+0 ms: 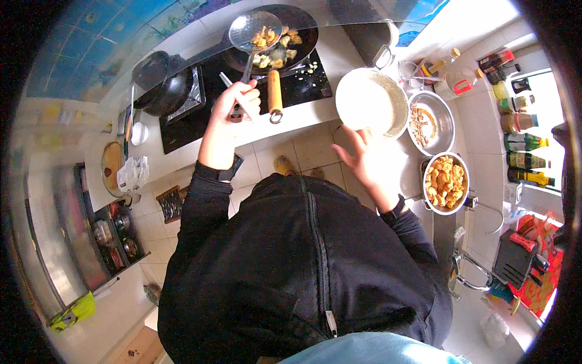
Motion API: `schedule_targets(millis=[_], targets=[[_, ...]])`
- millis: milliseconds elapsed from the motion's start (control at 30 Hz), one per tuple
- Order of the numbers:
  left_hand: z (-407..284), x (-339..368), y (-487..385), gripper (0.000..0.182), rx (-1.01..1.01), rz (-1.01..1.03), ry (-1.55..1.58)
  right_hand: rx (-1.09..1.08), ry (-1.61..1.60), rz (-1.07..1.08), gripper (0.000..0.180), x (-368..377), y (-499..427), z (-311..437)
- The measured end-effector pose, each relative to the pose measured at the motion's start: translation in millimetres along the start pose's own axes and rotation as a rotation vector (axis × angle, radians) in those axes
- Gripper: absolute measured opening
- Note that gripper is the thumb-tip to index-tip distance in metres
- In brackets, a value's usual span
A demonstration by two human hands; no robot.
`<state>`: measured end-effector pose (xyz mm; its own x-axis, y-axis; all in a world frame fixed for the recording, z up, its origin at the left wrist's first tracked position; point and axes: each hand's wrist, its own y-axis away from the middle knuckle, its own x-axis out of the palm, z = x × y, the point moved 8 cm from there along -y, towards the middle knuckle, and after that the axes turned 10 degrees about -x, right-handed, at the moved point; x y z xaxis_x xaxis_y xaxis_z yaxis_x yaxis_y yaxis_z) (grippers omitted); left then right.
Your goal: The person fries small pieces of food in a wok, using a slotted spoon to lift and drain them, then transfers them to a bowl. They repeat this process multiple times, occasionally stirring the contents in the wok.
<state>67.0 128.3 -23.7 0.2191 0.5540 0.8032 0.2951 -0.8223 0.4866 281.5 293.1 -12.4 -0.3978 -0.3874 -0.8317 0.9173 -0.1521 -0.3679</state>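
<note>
My left hand [235, 103] grips the handle of a metal skimmer [241, 34]. Fried pieces lie in its perforated bowl, above a dark wok [305, 43]. A pale stick-like utensil [226, 80] also passes through that hand. More battered pieces [291, 38] are in the wok, whose wooden handle [274, 91] points toward me. At the near rim of a metal pot [400, 107] is my right hand [361, 157], thumb and fingers apart. Whether its fingertips touch the rim is unclear. The pot's pale contents are washed out by glare.
Right of the pot, a steel bowl [443, 113] has brown bits inside. Nearer stands a bowl of golden fried pieces [444, 182]. Bottles [523, 142] line the windowsill beyond a faucet [473, 273]. A dark pot [170, 93] sits on the left burner; an open drawer [129, 264] juts out at left.
</note>
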Motion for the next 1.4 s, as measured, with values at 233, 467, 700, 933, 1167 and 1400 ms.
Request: schedule_targets(millis=[233,467,700,933,1167,1400], targets=[[3.5,-1.0,-11.7,0.023,0.175,-0.247,-0.131,-0.205,-0.722,-0.346,0.042,24.8,-130.6,114.3],[-43.5,-16.3,-10.6,0.017,0.169,-0.278,-0.204,0.247,-0.776,-0.408,0.026,55.2,-183.4,87.1],[-75.2,-12.8,-21.3,0.023,0.179,-0.094,-0.237,0.355,-0.908,-0.533,0.02,67.0,-205.7,72.2],[-67.9,-29.7,-34.4,0.015,-0.001,-0.046,-0.13,0.22,-0.63,-0.711,0.024,22.2,-250.5,-22.2],[-42.4,-28.9,-15.6,0.012,-0.051,-0.014,-0.183,-0.097,0.029,-0.508,0.021,41.0,-331.5,-24.8],[-33.3,-34.2,-6.5,0.013,0.074,-0.167,-0.344,-0.132,0.206,-0.382,0.025,54.5,-339.2,-26.2]])
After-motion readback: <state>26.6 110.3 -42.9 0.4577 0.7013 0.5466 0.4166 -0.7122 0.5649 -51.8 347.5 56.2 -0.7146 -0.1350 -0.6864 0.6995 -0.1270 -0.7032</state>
